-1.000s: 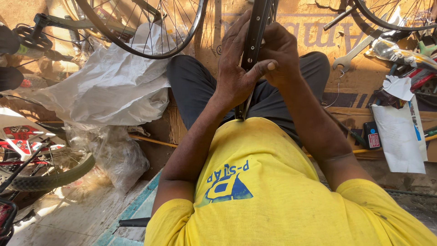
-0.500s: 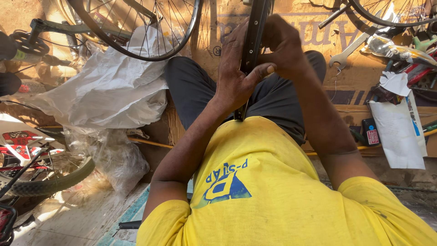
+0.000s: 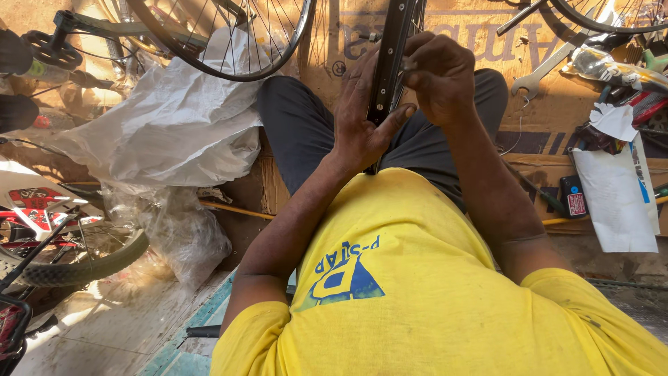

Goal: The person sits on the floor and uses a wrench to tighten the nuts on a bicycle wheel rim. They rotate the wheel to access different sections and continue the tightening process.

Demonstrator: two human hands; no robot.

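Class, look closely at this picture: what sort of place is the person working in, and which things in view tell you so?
Most likely a bicycle repair shop with a floor-level work spot. Both hands, left hand and right hand, hold a wheel rim; a spoked wheel leans nearby, and a spanner lies on flattened cardboard.

warm sunlight on flattened cardboard floor; crumpled plastic sheet left, wrench right.

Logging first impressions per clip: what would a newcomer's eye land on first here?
Centre top, both hands grip a dark wheel rim held upright over the lap: left hand against its side, right hand pinching at its edge. The yellow shirt fills the foreground; a wrench lies on cardboard at right.
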